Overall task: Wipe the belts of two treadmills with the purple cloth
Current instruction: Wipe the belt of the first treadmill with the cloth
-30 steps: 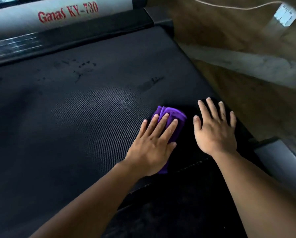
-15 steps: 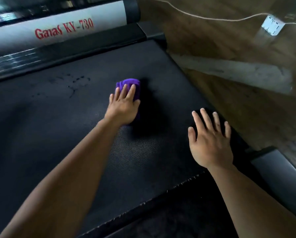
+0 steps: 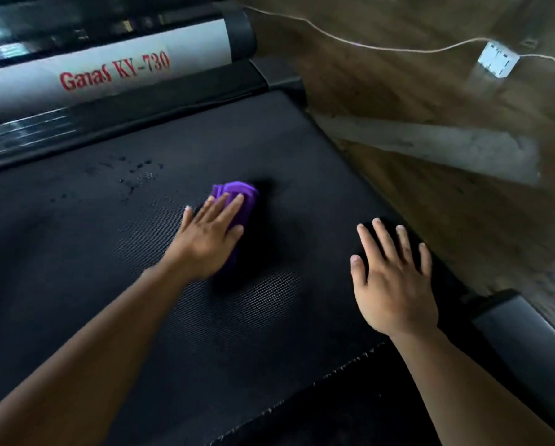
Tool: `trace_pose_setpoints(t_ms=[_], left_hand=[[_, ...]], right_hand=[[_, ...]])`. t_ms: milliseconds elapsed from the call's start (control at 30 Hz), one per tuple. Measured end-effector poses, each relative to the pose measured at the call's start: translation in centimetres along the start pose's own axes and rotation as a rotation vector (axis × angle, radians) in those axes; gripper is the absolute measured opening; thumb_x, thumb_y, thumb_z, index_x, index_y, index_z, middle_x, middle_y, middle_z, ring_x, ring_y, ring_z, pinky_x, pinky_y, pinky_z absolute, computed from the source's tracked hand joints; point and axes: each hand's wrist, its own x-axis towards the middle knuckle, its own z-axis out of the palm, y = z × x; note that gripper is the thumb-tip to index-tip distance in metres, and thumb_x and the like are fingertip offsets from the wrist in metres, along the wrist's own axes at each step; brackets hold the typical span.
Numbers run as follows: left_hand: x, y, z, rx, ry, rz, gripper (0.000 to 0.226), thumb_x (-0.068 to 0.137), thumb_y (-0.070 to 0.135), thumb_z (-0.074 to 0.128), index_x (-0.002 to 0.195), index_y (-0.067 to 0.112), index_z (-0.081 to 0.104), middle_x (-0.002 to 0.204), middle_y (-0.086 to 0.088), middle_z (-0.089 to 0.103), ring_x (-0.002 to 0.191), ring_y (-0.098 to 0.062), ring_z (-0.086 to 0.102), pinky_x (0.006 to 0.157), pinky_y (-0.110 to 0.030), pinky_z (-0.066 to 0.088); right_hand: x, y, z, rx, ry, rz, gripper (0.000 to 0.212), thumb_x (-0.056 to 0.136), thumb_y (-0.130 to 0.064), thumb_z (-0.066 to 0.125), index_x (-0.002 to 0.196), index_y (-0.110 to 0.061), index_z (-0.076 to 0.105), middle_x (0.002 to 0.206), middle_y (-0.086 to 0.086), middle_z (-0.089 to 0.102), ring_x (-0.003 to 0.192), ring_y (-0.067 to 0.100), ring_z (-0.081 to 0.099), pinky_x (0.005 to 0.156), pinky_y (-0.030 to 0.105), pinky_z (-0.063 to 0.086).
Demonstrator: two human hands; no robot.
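Both my palms face down on the black treadmill belt (image 3: 76,268). My left hand (image 3: 210,243) presses the folded purple cloth (image 3: 237,192) onto the middle of the belt, fingers (image 3: 234,206) straight and close together over it, near some dark spots (image 3: 131,175). My right hand (image 3: 395,284) rests by the belt's right edge, fingers spread wide, holding nothing.

Entry: one person, two upper limbs in view.
- Left grip (image 3: 210,243): bare hand, nails (image 3: 188,208) cut short.
- Right grip (image 3: 395,284): bare hand, five fingers showing, the same short nails, knuckle creases plain across its back.
- Behind each grip: left forearm (image 3: 92,349) and right forearm (image 3: 462,387), both bare from the wrist back to the lower edge of view.
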Motion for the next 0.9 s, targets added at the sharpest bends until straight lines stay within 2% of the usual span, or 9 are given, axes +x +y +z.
trace_pose_setpoints(t_ms=[100, 200, 333, 433, 533, 600, 667, 800, 900], left_hand=[[5.2, 1.1, 0.0, -0.005, 0.016, -0.056, 0.060, 0.101, 0.044, 0.033, 0.156, 0.033, 0.009, 0.165, 0.000, 0.006, 0.151, -0.021, -0.001, 0.119, -0.049, -0.003], [7.0, 5.4, 0.8, 0.007, 0.012, 0.005, 0.062, 0.101, 0.045, 0.033, 0.156, 0.031, 0.010, 0.164, -0.002, 0.007, 0.151, -0.025, 0.001, 0.119, -0.049, -0.001], [0.9, 9.7, 2.4, 0.025, -0.009, 0.238, 0.060, 0.102, 0.046, 0.030, 0.156, 0.034, 0.005, 0.164, 0.003, 0.004, 0.151, -0.021, -0.003, 0.121, -0.047, -0.003], [-4.8, 7.6, 2.4, -0.023, -0.056, 0.310, 0.058, 0.102, 0.050, 0.025, 0.154, 0.042, 0.000, 0.162, 0.015, -0.007, 0.148, -0.009, -0.016, 0.120, -0.043, -0.011], [-5.9, 3.2, 1.5, -0.045, -0.050, 0.243, 0.059, 0.096, 0.060, 0.017, 0.151, 0.049, -0.001, 0.159, 0.022, -0.009, 0.146, -0.002, -0.019, 0.119, -0.043, -0.012], [-3.8, 1.3, 0.9, -0.049, -0.020, 0.136, 0.064, 0.090, 0.063, 0.016, 0.151, 0.048, 0.002, 0.160, 0.019, -0.003, 0.149, -0.008, -0.009, 0.119, -0.046, -0.007], [-0.1, 0.5, 0.5, -0.048, 0.012, 0.036, 0.063, 0.095, 0.057, 0.025, 0.153, 0.042, 0.007, 0.163, 0.012, 0.003, 0.151, -0.014, -0.003, 0.119, -0.048, -0.004], [7.9, 3.0, 0.1, -0.029, 0.007, -0.065, 0.061, 0.101, 0.046, 0.031, 0.156, 0.034, 0.007, 0.165, 0.002, 0.001, 0.151, -0.021, -0.006, 0.119, -0.050, -0.005], [10.1, 7.8, 0.5, -0.010, -0.046, 0.012, 0.063, 0.101, 0.045, 0.030, 0.156, 0.032, 0.005, 0.165, 0.000, -0.001, 0.151, -0.025, -0.006, 0.119, -0.049, -0.005]], right_hand=[[0.0, 0.1, 0.1, -0.005, -0.009, -0.004, 0.058, 0.099, -0.046, 0.027, 0.152, -0.026, 0.036, 0.162, 0.000, 0.030, 0.148, 0.032, 0.027, 0.117, 0.058, 0.021], [0.0, 0.2, 0.2, -0.005, -0.006, -0.001, 0.058, 0.098, -0.046, 0.028, 0.152, -0.027, 0.035, 0.162, 0.000, 0.030, 0.149, 0.031, 0.026, 0.117, 0.058, 0.020], [0.1, 0.2, 0.2, -0.006, 0.002, 0.005, 0.057, 0.097, -0.045, 0.032, 0.150, -0.026, 0.040, 0.160, 0.000, 0.033, 0.147, 0.032, 0.029, 0.115, 0.058, 0.021], [0.2, 0.1, 0.2, -0.007, -0.019, 0.012, 0.058, 0.097, -0.046, 0.030, 0.151, -0.027, 0.039, 0.161, -0.001, 0.031, 0.147, 0.031, 0.028, 0.116, 0.057, 0.020], [0.2, 0.1, 0.1, -0.005, -0.028, 0.017, 0.058, 0.098, -0.047, 0.028, 0.152, -0.028, 0.038, 0.162, -0.002, 0.029, 0.148, 0.030, 0.026, 0.116, 0.057, 0.019], [0.1, 0.1, -0.1, -0.006, -0.031, 0.014, 0.058, 0.098, -0.047, 0.027, 0.152, -0.027, 0.037, 0.162, -0.001, 0.029, 0.148, 0.030, 0.026, 0.117, 0.057, 0.020], [0.1, 0.0, -0.2, 0.004, -0.041, 0.013, 0.058, 0.099, -0.047, 0.027, 0.152, -0.027, 0.038, 0.162, -0.001, 0.030, 0.148, 0.031, 0.027, 0.116, 0.058, 0.021], [0.2, -0.1, -0.5, 0.009, -0.094, 0.011, 0.061, 0.098, -0.050, 0.019, 0.156, -0.031, 0.027, 0.165, -0.005, 0.019, 0.152, 0.027, 0.016, 0.120, 0.055, 0.013], [0.3, 0.0, -0.6, 0.020, -0.142, 0.019, 0.063, 0.097, -0.051, 0.008, 0.158, -0.035, 0.012, 0.167, -0.010, 0.003, 0.154, 0.022, 0.001, 0.122, 0.051, 0.002]])
